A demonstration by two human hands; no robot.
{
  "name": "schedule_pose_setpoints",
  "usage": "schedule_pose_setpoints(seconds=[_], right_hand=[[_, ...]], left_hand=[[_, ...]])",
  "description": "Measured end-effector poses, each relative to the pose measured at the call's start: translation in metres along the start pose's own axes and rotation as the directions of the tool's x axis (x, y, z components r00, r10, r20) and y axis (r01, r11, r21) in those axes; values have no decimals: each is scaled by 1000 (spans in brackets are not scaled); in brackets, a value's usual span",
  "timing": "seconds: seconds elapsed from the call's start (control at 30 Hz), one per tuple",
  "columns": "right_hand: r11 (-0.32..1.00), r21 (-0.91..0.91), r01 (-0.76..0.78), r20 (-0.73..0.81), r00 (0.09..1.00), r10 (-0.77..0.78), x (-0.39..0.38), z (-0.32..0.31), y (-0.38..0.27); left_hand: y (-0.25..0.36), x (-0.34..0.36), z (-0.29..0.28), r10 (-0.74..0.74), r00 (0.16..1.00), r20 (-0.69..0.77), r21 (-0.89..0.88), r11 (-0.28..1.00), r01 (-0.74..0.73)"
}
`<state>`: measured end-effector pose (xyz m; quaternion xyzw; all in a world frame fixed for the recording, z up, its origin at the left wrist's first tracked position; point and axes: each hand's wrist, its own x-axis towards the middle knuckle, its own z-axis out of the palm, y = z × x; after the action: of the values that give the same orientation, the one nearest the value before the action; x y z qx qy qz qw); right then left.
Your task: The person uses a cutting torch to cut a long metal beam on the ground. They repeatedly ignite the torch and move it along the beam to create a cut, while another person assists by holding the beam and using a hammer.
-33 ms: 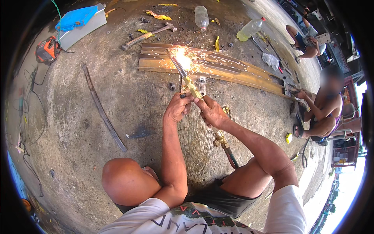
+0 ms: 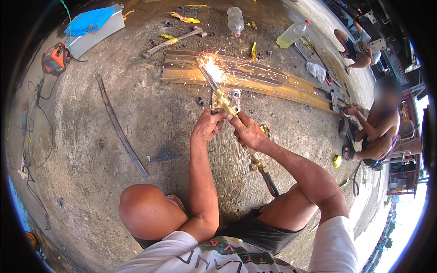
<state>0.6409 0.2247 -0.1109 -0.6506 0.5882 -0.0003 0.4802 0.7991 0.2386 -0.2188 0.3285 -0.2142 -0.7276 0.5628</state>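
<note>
1. Leftmost, we see an orange power tool (image 2: 54, 57) with its cord on the concrete floor (image 2: 114, 150), and just beyond it a grey box with a blue lid (image 2: 93, 25).
2. Next, a long curved metal strip (image 2: 119, 127) lies flat on the floor, well apart from our hands.
3. Our left hand (image 2: 207, 127) is curled around the brass cutting torch (image 2: 223, 102), fingers closed on its body.
4. Our right hand (image 2: 247, 130) grips the same torch just behind the left, thumb on top; the hose fitting (image 2: 257, 163) hangs below our wrist.
5. The torch tip meets the rusty steel bars (image 2: 255, 77), throwing bright sparks (image 2: 214, 69); a hammer (image 2: 175, 41) lies just beyond the bars.
6. Further right, two plastic bottles (image 2: 291, 34) lie on the floor, and another person (image 2: 378, 132) sits at the bars' far end.
</note>
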Motion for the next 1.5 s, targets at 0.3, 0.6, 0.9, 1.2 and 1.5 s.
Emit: schedule_pose_setpoints(seconds=[0.3,0.6,0.9,1.2,1.5], right_hand=[[939,-284,195,-91,969,-229,6,-6,13],[809,-550,209,-22,964,-264,-10,-33,2],[774,-600,202,-82,947,-311,2,-42,19],[768,-594,240,-80,932,-354,1,-46,19],[749,-648,142,-62,969,-238,4,-53,13]], left_hand=[[-7,7,-1,-6,999,48,-59,998,9],[-38,8,9,-32,991,131,-252,966,64],[-59,24,22,-35,991,128,-317,945,75],[-59,26,27,-28,993,111,-330,942,63],[-58,29,33,-23,993,113,-328,943,60]])
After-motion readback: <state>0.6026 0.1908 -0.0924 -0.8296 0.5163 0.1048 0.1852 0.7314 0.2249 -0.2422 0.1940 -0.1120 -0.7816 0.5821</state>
